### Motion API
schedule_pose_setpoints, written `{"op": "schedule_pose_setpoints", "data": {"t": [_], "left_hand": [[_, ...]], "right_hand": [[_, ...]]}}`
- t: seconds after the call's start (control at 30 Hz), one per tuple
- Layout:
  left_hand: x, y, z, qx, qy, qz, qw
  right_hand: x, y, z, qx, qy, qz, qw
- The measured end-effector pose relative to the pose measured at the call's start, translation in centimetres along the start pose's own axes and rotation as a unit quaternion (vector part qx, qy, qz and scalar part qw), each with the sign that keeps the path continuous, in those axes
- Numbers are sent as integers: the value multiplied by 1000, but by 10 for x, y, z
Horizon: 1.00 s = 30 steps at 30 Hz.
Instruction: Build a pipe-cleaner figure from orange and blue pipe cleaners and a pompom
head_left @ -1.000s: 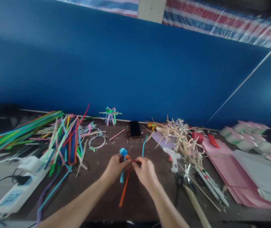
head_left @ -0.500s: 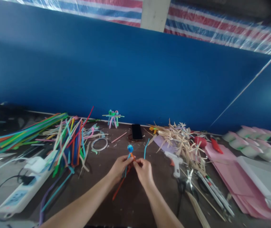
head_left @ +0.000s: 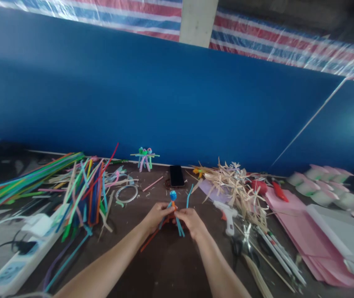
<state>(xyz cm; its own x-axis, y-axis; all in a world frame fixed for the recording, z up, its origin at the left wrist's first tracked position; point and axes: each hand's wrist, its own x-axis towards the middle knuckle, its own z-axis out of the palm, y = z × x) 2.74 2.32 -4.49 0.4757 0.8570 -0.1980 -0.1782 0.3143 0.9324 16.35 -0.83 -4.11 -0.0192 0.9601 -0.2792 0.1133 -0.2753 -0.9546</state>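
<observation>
Pipe-cleaner figure (head_left: 173, 205) pinched between both hands (head_left: 191, 221)

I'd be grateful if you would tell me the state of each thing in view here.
Blue-headed figure, held upright
Left hand, pinching it
Right hand, pinching it
Phone, flat, screen dark
Glue gun, lying down
Power strip, plug inserted
Second figure, standing

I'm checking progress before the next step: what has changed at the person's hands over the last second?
The blue-headed strip figure now stands more upright between the left hand and right hand, both still holding it. Its orange strand has swung toward the person's left, and a blue strand now hangs below the right hand. The glue gun and phone stayed put.
</observation>
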Motion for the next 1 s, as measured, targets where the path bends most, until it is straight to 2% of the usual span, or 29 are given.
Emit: {"op": "schedule_pose_setpoints", "data": {"t": [0.23, 0.37, 0.4, 0.47, 0.57, 0.67, 0.77, 0.87, 1.0], "left_hand": [[-1, -5, -9, -24, 21, 1, 999], [-2, -10, -18, -92, 70, 1, 993], [-2, -11, -20, -111, 85, -1, 990], [1, -12, -24, -137, 103, -10, 985], [5, -12, -26, -162, 106, -22, 981], [7, -12, -25, -180, 101, -27, 978], [8, -13, -25, -199, 105, -40, 974], [8, -15, -27, -209, 105, -51, 971], [9, -17, -28, -203, 98, -50, 973]], "right_hand": [[1, 2, 15, -52, 37, -50, 997], [12, -9, 2, -140, 28, -63, 988], [18, -14, -4, -164, 42, -66, 983], [33, -25, -17, -213, 109, -76, 968], [60, -41, -26, -291, 207, -77, 931], [87, -53, -17, -356, 252, -61, 898], [110, -60, -2, -419, 257, -24, 871], [129, -63, 9, -444, 255, 6, 859], [143, -61, 13, -448, 260, 37, 855]]}}
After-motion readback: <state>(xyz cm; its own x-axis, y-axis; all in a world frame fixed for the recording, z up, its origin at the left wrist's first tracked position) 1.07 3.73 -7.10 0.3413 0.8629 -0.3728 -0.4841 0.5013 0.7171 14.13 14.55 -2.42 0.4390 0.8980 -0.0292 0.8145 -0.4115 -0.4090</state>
